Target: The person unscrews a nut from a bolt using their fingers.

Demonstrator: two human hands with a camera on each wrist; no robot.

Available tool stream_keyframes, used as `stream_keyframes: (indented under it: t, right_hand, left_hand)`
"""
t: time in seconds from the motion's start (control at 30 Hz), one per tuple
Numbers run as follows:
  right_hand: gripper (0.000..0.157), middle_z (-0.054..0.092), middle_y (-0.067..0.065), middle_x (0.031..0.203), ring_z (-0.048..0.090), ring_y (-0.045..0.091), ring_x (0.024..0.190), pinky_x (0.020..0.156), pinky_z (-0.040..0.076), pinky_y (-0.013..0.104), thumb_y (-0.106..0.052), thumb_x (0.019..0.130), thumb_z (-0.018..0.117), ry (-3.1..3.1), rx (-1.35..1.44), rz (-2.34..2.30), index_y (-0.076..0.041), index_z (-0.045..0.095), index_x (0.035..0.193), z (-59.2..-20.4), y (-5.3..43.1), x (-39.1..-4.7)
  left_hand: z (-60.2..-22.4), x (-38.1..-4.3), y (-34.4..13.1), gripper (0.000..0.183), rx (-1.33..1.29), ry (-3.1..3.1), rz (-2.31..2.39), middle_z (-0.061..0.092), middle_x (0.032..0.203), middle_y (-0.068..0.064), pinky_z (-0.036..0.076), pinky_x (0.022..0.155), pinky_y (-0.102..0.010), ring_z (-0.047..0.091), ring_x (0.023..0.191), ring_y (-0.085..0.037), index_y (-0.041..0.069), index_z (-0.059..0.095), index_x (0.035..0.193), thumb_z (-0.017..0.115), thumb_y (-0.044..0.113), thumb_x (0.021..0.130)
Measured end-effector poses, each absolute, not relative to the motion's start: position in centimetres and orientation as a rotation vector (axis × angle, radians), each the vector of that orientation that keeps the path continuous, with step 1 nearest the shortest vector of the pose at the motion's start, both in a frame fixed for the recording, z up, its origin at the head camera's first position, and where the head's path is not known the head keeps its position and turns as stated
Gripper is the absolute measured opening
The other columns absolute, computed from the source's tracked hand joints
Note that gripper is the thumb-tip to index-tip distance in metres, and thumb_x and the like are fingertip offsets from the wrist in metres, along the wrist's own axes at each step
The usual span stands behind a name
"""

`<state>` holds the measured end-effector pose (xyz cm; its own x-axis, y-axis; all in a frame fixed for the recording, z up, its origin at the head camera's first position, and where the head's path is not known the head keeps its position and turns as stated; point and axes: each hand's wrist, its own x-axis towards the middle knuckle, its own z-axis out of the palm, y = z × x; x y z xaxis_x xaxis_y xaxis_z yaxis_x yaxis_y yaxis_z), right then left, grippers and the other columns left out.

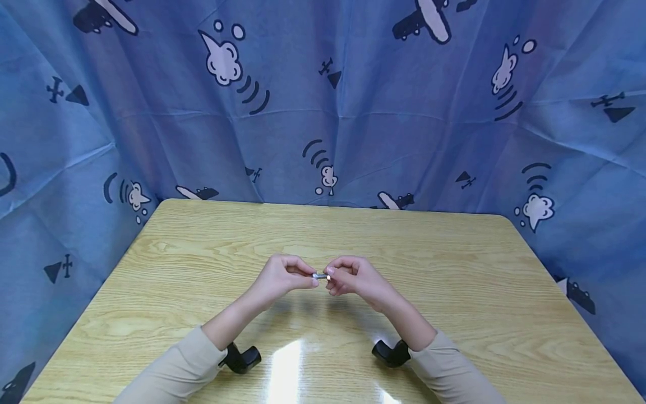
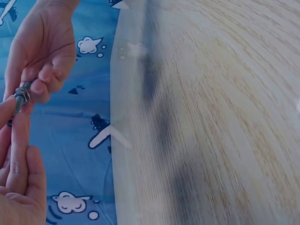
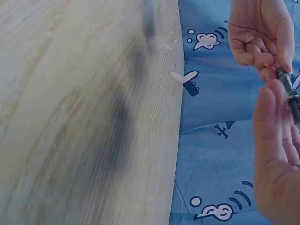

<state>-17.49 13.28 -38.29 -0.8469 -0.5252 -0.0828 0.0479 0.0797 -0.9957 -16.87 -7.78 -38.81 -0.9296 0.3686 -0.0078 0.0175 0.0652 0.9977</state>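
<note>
A small metal bolt (image 1: 320, 276) spans the gap between the two hands, above the table. My left hand (image 1: 284, 276) pinches its left end between thumb and fingertips. At the other end, my right hand (image 1: 355, 279) holds it with thumb and forefinger, the other fingers curled below. The left wrist view shows a nut (image 2: 21, 93) on the bolt, between both sets of fingertips. Thread and a washer-like ring (image 3: 293, 97) appear in the right wrist view, where the frame's edge cuts off part of the bolt. Fingers hide both ends.
The wood-grain table (image 1: 434, 252) extends around the hands, with glare near its front. A blue patterned curtain (image 1: 323, 101) hangs behind and at both sides. Black wrist mounts (image 1: 241, 359) sit below both forearms.
</note>
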Motion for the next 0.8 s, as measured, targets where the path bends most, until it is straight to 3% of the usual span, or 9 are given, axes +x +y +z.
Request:
stream_keyframes:
  t: [0.27,0.37,0.5,0.63,0.8]
  right_hand:
    - [0.034,0.063,0.008,0.095,0.062,0.014,0.082,0.074,0.053,0.028,-0.005,0.082,0.068,2.012,-0.543,-1.836,0.013,0.055,0.108,-38.2,13.41,-17.42]
    - [0.037,0.062,0.009,0.097,0.064,0.018,0.085,0.076,0.054,0.032,-0.008,0.085,0.066,2.0,-0.539,-1.835,0.01,0.053,0.115,-38.25,13.37,-17.47]
    - [0.037,0.064,0.008,0.086,0.064,0.018,0.075,0.074,0.055,0.042,-0.014,0.092,0.059,1.954,-0.484,-1.83,0.014,0.051,0.116,-38.25,13.22,-17.52]
    - [0.035,0.065,0.005,0.081,0.063,0.014,0.071,0.072,0.055,0.038,-0.012,0.092,0.058,1.946,-0.473,-1.828,0.017,0.052,0.109,-38.2,13.2,-17.47]
    - [0.032,0.063,0.007,0.096,0.062,0.014,0.085,0.076,0.053,0.03,-0.005,0.085,0.065,2.005,-0.54,-1.829,0.014,0.055,0.108,-38.08,13.32,-17.32]
  left_hand:
    - [-38.72,-16.88,-7.89,0.023,0.381,2.083,1.952,0.07,0.082,-0.009,0.054,0.073,-0.031,0.067,0.077,-0.018,-0.007,0.068,0.093,0.076,0.004,0.074]
    - [-38.7,-16.85,-7.9,0.023,0.385,2.085,1.949,0.07,0.082,-0.009,0.054,0.073,-0.032,0.067,0.077,-0.018,-0.007,0.068,0.093,0.076,0.005,0.074]
    - [-38.7,-16.83,-7.86,0.024,0.387,2.082,1.949,0.07,0.083,-0.01,0.054,0.074,-0.033,0.068,0.078,-0.019,-0.007,0.068,0.093,0.077,0.005,0.074]
    - [-38.64,-16.84,-7.85,0.025,0.386,2.075,1.951,0.07,0.083,-0.01,0.054,0.074,-0.033,0.068,0.078,-0.019,-0.007,0.068,0.094,0.077,0.006,0.075]
    - [-38.64,-16.88,-7.89,0.024,0.374,2.084,1.947,0.07,0.082,-0.009,0.054,0.074,-0.032,0.067,0.077,-0.018,-0.006,0.068,0.093,0.077,0.006,0.074]
